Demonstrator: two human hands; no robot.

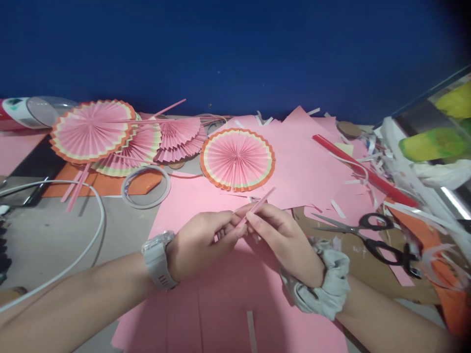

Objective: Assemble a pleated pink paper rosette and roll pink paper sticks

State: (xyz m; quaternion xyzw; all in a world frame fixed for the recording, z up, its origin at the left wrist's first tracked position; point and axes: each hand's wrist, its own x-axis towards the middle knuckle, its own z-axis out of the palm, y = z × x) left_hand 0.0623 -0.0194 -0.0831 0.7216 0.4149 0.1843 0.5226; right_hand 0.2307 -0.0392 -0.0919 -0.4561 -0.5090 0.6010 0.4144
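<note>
Between my two hands, above large sheets of pink paper [224, 289], is a thin pink paper stick [265, 195], tilted up to the right. My left hand [206, 240] pinches its lower end between thumb and fingers. My right hand [279, 235] is closed on its middle, thumb on top. Just beyond my hands lies a round pleated paper fan [237, 159], pink with a pale yellow and orange rim. A narrow white strip [251, 331] rests on the pink paper nearer to me.
More pleated fans with pink sticks, such as an orange-rimmed fan [91, 132], overlap at the left. A tape roll [146, 187] and a white cable [101, 211] lie there too. Black-handled scissors [368, 235], a red stick [364, 169] and paper scraps are at the right. A blue wall [221, 54] stands behind.
</note>
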